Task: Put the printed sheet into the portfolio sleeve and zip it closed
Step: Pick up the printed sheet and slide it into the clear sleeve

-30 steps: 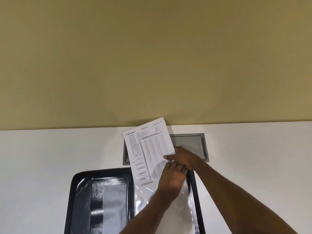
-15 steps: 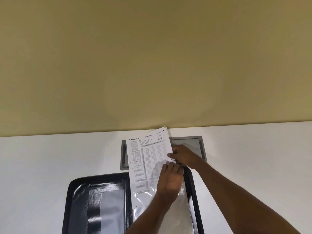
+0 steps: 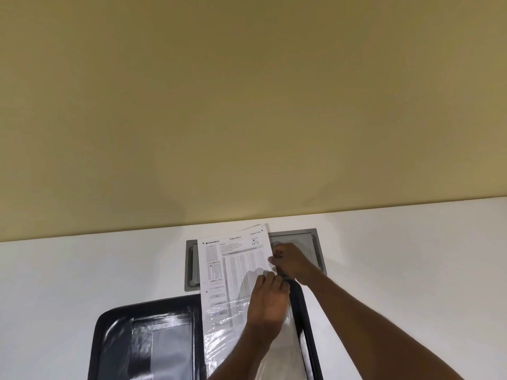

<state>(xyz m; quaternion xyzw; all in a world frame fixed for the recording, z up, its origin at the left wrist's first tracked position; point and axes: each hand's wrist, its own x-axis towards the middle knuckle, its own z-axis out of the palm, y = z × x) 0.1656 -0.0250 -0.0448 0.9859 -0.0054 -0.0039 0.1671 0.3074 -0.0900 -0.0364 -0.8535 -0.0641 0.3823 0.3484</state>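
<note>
Head view: my right fingers (image 3: pixel 275 259) pinch the sheet (image 3: pixel 236 266), left fingers' (image 3: pixel 270 278) hold I cannot tell, sheet partway in the sleeve (image 3: pixel 219 331), so next I push it fully down.

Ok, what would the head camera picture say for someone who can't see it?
Two hands hold a printed sheet partway inside the clear sleeve of an open black portfolio on a white table. The right hand pinches the sheet's edge; the left hand lies on the sleeve.
</note>
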